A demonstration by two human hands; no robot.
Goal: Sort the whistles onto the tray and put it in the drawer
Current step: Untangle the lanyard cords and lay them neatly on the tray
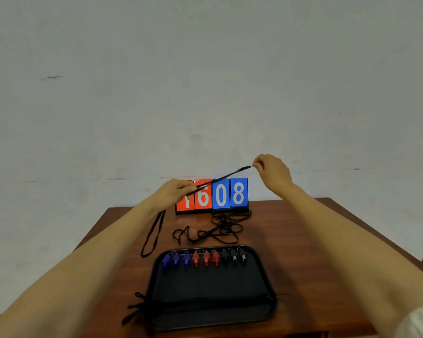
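A black tray [261, 284] lies on the wooden table near me. Along its far edge stand three blue whistles [175, 261], three red whistles [206, 258] and three black whistles [234, 257] in a row. Several black lanyards lie stretched across the tray's near part [205, 304]. My left hand [175, 192] and my right hand [271, 170] are raised over the table and hold one black lanyard [220, 179] taut between them. Its free loop [153, 234] hangs down from my left hand to the table.
A flip scoreboard [211, 195] with red and blue cards reading 1608 stands at the table's far edge, against the wall. A tangle of black lanyards [217, 229] lies between the scoreboard and the tray. No drawer is in view.
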